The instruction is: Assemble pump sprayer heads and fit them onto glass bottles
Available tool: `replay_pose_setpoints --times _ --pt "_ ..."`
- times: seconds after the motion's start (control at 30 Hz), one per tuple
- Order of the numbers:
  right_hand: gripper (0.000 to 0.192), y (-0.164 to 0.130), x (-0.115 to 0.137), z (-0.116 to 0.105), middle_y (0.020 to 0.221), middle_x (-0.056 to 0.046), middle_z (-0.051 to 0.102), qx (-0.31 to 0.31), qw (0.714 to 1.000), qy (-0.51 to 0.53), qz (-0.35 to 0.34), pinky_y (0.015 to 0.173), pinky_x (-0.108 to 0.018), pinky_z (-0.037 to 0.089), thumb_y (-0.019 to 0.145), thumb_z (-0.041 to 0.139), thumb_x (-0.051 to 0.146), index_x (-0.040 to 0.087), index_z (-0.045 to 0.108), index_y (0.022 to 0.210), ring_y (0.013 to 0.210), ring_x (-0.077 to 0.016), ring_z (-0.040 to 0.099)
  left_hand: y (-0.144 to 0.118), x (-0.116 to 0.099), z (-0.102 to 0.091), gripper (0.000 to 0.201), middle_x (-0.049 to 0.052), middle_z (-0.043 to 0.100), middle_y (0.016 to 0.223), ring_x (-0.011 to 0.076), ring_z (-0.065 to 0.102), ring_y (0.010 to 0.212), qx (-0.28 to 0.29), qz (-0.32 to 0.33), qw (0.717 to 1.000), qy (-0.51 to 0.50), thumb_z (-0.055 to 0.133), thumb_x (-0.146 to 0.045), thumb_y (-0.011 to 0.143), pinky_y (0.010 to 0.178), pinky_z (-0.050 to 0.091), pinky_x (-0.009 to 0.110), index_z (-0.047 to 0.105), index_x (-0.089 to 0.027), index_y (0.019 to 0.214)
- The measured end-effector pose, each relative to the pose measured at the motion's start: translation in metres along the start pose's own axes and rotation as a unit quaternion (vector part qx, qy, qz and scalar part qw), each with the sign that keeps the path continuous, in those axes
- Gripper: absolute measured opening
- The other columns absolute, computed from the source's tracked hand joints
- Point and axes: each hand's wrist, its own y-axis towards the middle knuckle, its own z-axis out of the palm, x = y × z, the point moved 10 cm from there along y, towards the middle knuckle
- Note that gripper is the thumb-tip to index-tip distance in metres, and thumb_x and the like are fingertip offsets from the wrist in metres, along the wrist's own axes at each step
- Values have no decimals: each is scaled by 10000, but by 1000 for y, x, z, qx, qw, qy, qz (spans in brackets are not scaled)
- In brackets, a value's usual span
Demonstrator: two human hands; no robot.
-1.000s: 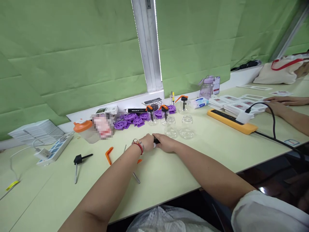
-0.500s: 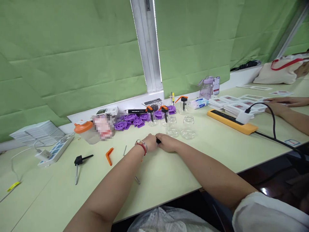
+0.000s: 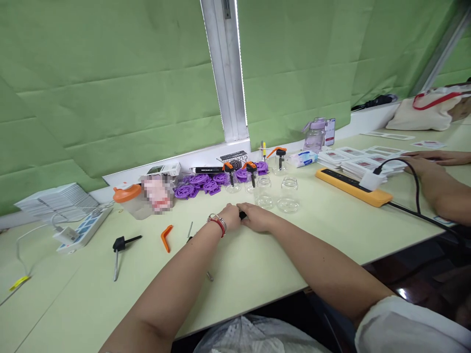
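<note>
My left hand (image 3: 231,217) and my right hand (image 3: 255,217) are close together over the table, both closed around a small black part (image 3: 242,214). Only a bit of that part shows between the fingers, so its full shape is hidden. Just beyond my right hand stand two open glass jars (image 3: 264,193), (image 3: 289,196). Left of my left forearm lie an orange bent handle (image 3: 167,238) and a black piece with a metal rod (image 3: 119,243). Thin metal rods (image 3: 190,229) lie close to that forearm, partly covered by it.
Behind my hands are purple plastic wheels (image 3: 198,181) and jars with black-and-orange tops (image 3: 251,175). A yellow power strip (image 3: 353,186) lies to the right, near stacked white cards (image 3: 362,159) and another person's hands (image 3: 423,159). An orange-lidded cup (image 3: 130,201) stands left.
My hands stay together on the black part with hardly any movement. The view has shifted slightly. At the right, the other person's near forearm has moved.
</note>
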Motion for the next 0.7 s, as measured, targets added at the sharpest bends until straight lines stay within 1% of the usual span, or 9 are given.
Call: replay_pose_setpoints --times 0.07,0.17,0.27,0.33,0.5,0.6,0.7 --pt "567 1 1 1 1287 -140 505 4 1000 0 -12 960 -353 373 790 582 236 150 425 1328 1175 -266 481 -3 4 -4 355 196 562 1179 227 650 847 -5 0 1000 -1 526 -163 757 639 467 248 586 -91 1099" --pt "532 1 2 2 1281 -140 513 8 1000 -12 -20 971 -360 367 797 577 243 154 466 1310 1179 -272 480 -9 13 -10 337 199 597 1118 232 647 856 -8 -2 1000 2 536 -134 734 636 460 241 590 -75 1062" --pt "519 2 -1 2 1316 -157 484 8 1000 -26 -4 979 -363 358 797 583 272 144 498 1292 1213 -291 456 -15 18 -12 304 165 640 1032 233 643 859 -10 6 1000 2 549 -115 707 627 458 237 605 -100 1006" --pt "502 2 -1 2 1301 -155 498 7 1000 -30 -3 975 -353 356 791 591 274 141 519 1270 1215 -290 454 -16 18 -10 298 142 655 991 233 644 848 -13 13 1000 -2 568 -103 684 616 459 236 612 -117 979" --pt "413 3 2 1 1154 -126 580 2 1000 -18 -17 902 -329 389 785 590 250 145 555 1183 1079 -254 533 -10 16 -5 284 123 660 969 225 648 822 -36 14 999 -22 581 -94 678 614 465 234 613 -124 959" --pt "375 2 0 1 1094 -120 591 -1 1000 -20 -12 862 -320 398 778 595 258 141 565 1133 1016 -243 551 -4 16 -4 293 131 653 987 227 647 829 -48 8 998 -33 576 -83 677 617 463 235 611 -116 966" --pt "351 2 0 1 1076 -125 591 2 1000 -24 -10 838 -322 406 782 590 269 130 569 1104 986 -242 557 -1 17 -3 300 136 656 958 230 648 803 -52 -1 998 -43 569 -68 665 597 457 239 617 -109 958"
